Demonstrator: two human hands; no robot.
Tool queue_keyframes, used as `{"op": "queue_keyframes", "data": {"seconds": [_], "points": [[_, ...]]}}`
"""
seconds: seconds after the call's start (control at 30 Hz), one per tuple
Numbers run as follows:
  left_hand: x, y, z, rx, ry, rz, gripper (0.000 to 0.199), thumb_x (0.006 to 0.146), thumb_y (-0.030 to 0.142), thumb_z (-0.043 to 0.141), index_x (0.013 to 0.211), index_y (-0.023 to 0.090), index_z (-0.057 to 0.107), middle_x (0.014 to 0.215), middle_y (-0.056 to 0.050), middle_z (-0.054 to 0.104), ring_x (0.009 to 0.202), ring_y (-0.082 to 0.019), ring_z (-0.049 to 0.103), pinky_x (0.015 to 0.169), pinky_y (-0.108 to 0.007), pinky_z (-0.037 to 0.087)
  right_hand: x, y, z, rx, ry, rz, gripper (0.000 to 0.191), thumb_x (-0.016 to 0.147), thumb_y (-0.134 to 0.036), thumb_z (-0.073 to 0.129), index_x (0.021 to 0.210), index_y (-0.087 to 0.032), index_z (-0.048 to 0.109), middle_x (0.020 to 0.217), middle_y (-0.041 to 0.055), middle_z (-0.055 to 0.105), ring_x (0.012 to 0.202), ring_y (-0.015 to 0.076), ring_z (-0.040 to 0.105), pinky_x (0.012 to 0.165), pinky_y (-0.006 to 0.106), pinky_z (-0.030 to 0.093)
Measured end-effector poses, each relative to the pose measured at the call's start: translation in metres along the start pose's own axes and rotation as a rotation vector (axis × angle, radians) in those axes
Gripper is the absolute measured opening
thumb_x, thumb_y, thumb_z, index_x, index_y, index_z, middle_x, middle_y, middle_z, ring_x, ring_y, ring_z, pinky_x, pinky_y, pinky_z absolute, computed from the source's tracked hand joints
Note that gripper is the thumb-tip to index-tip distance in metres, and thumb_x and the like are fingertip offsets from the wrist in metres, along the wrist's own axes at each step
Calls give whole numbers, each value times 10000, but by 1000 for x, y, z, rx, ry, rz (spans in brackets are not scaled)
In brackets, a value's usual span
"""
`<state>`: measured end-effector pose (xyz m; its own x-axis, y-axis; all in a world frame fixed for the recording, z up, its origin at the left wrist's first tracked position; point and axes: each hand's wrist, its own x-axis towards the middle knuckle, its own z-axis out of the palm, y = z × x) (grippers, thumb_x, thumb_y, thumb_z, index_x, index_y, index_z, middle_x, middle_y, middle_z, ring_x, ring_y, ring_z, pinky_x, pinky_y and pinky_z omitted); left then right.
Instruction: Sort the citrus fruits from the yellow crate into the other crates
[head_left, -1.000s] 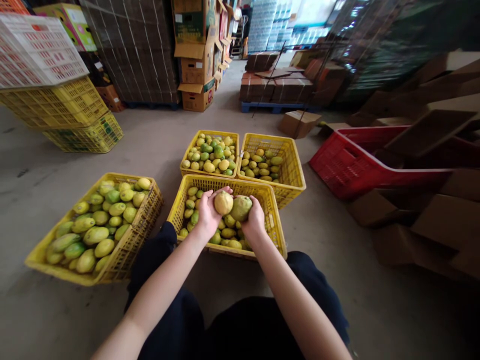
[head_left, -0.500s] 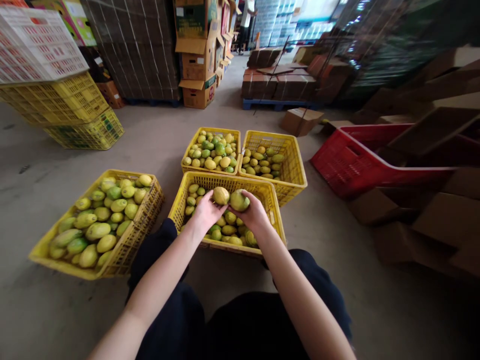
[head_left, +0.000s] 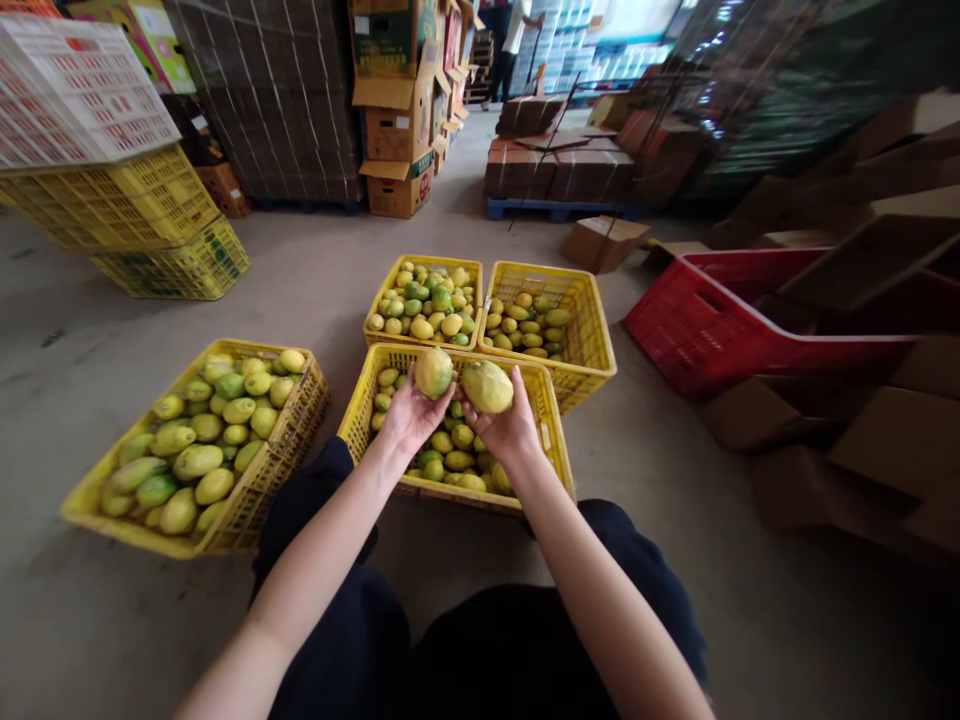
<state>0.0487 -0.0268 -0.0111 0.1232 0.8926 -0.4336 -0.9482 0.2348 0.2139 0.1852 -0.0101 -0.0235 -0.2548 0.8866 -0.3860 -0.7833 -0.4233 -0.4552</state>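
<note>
“2 yellow-green fruits (head_left: 487, 387), held where?”
“Above the near yellow crate (head_left: 553, 425): 1 cupped in the left hand (head_left: 416, 415), 1 in the right hand (head_left: 508, 425).”
“What's new?”
“The right has rolled palm-up, apparently baring another side for viewing.”

Grey floor (head_left: 300, 260) around me, dull, a few dark marks; left of me a stack: white crate (head_left: 82, 90) on yellow crates (head_left: 127, 205), loud green-pink box (head_left: 139, 45) behind; next to that a tall dark stack (head_left: 262, 100), strapped, on a blue pallet; then a column of open-flapped cartons (head_left: 394, 130). Ahead I see flat cardboard (head_left: 562, 175) bundled on another blue pallet (head_left: 551, 211), a small box (head_left: 606, 243) on the floor just this side; pale packs (head_left: 559, 50) at the far end, a person (head_left: 516, 35) near them. Right of me: red crate (head_left: 686, 330), loose boxes (head_left: 877, 430), green sheeting (head_left: 795, 140); light strongest at the back, my right side dim.
</note>
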Motion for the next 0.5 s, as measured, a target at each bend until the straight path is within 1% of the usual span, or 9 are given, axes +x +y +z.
{"op": "queue_keyframes", "data": {"seconds": [0.07,0.13,0.27,0.37,0.5], "points": [[-2,3,0,-53,-31,-46,400,982,349,382,1230,102,577,864,-102,709,810,-175,704,637,-219,592,0,2,0,57,18,11,381,929,-447,399,869,-152,632,672,70,709,605,189,679,516,268,574],[-3,5,0,-97,-40,-57,385,975,349,395,1218,124,592,859,-88,710,808,-168,702,637,-213,588,0,4,-1,110,21,30,341,920,-409,405,825,-158,616,647,75,695,624,198,681,532,273,575],[-3,5,-1,-118,-1,-26,319,949,285,414,1116,140,643,822,-66,706,794,-169,698,669,-248,590,1,4,-6,195,55,57,225,860,-317,476,869,-140,614,696,106,701,679,209,687,561,278,579],[-4,2,-2,-117,18,-34,286,915,260,431,1013,116,659,818,-75,703,807,-178,693,666,-253,584,0,4,-7,256,79,59,252,823,-334,508,906,-122,616,744,126,707,721,219,687,583,291,586],[-5,0,-6,-119,-5,-26,236,874,241,465,899,108,658,789,-73,700,788,-184,691,705,-285,586,0,5,-8,295,62,35,263,803,-369,515,880,-140,619,744,104,708,718,217,684,576,304,585]]}}
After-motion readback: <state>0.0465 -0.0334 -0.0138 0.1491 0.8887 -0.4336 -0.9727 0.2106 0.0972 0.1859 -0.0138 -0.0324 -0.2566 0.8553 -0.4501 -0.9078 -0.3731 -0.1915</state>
